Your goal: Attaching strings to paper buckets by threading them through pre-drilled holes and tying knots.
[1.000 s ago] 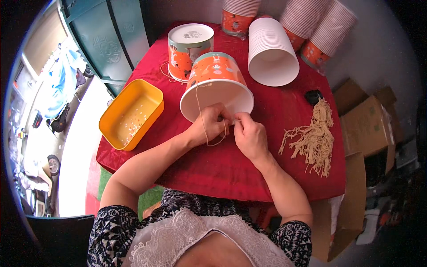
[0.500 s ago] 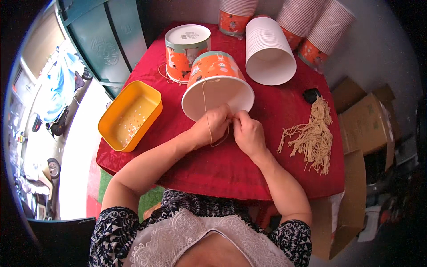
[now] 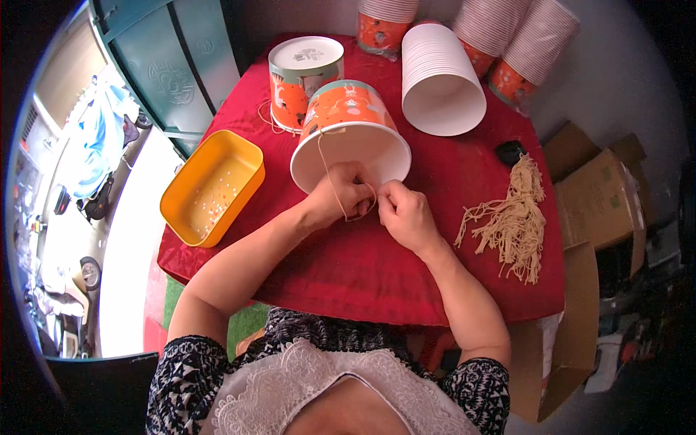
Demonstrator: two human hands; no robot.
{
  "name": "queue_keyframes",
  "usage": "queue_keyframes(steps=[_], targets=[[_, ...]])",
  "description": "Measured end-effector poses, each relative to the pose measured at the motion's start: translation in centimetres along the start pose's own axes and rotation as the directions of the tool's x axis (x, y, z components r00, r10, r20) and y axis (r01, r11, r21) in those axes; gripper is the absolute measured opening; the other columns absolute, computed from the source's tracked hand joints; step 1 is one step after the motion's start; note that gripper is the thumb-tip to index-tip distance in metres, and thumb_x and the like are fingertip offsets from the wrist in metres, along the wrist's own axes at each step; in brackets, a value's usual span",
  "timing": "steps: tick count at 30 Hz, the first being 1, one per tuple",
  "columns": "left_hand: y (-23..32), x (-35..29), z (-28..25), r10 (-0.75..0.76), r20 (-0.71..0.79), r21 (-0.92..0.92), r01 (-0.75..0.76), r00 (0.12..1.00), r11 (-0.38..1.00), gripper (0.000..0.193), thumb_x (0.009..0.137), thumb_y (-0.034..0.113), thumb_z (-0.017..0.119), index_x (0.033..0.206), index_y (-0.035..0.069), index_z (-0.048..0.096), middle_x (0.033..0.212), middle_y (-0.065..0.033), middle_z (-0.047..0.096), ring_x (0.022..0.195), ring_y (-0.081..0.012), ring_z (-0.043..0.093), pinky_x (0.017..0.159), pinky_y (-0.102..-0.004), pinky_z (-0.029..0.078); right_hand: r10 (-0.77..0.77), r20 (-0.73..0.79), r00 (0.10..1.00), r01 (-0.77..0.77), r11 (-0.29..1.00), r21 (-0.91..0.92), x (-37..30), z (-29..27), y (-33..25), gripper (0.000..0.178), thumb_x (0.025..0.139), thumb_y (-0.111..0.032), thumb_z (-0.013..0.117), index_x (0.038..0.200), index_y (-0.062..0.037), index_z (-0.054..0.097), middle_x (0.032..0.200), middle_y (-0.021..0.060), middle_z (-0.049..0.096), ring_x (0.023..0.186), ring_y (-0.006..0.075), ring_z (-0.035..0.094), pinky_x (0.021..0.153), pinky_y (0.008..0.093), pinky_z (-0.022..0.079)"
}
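An orange printed paper bucket (image 3: 348, 109) lies tipped on its side, its white open mouth facing me. A thin tan cord (image 3: 324, 161) runs from its upper rim and loops down to my hands. At the lower rim my left hand (image 3: 339, 192) is closed, fingers curled around the cord. Just to the right, my right hand (image 3: 407, 217) pinches with thumb and forefinger at the cord's end; the exact grip is partly hidden. Behind the bucket stands a second orange bucket (image 3: 290, 98), upside down, with cord at its base.
A yellow tray (image 3: 250, 170) with small light beads sits at the left on the red tablecloth (image 3: 362, 290). A bundle of tan cords (image 3: 523, 217) lies at the right. White nested buckets (image 3: 442, 87) lie at the back, near wrapped stacks (image 3: 540, 51). Cardboard boxes (image 3: 598, 203) stand right of the table.
My hands have moved slightly apart, the right one a little downward. The tipped bucket has shifted slightly left, and the cord loop near my left hand has become smaller.
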State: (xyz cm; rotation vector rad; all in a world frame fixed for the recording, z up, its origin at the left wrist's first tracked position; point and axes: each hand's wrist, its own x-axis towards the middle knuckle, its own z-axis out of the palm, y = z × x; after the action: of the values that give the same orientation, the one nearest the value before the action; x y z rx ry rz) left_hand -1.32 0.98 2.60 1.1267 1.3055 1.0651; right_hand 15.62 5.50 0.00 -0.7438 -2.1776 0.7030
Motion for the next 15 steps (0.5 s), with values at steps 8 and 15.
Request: queue_keyframes(steps=[8, 15], targets=[[-0.9, 0.3, -0.3, 0.042, 0.000, 0.061, -0.042, 0.999, 0.997, 0.007, 0.080, 0.001, 0.061, 0.085, 0.000, 0.057, 0.062, -0.0057, 0.056, 0.049, -0.0118, 0.050, 0.041, -0.0257, 0.037, -0.158, -0.105, 0.982, 0.147, 0.983, -0.107, 0.3, -0.5, -0.5, 0.008, 0.085, -0.007, 0.062, 0.091, -0.0023, 0.061, 0.078, 0.0181, 0.065, 0.070, 0.0366, 0.065, 0.060, 0.0428, 0.053], [-3.1, 0.9, 0.1, 0.634, 0.036, 0.511, -0.559, 0.773, 0.653, 0.014, 0.079, -0.003, 0.058, 0.092, 0.001, 0.058, 0.080, -0.0128, 0.063, 0.072, -0.0249, 0.063, 0.065, -0.0347, 0.050, -0.137, -0.201, 0.970, 0.115, 0.986, -0.119, 0.4, 0.4, 0.1, 0.011, 0.085, -0.001, 0.059, 0.096, 0.0000, 0.062, 0.088, 0.0181, 0.062, 0.078, 0.0369, 0.063, 0.068, 0.0437, 0.052]])
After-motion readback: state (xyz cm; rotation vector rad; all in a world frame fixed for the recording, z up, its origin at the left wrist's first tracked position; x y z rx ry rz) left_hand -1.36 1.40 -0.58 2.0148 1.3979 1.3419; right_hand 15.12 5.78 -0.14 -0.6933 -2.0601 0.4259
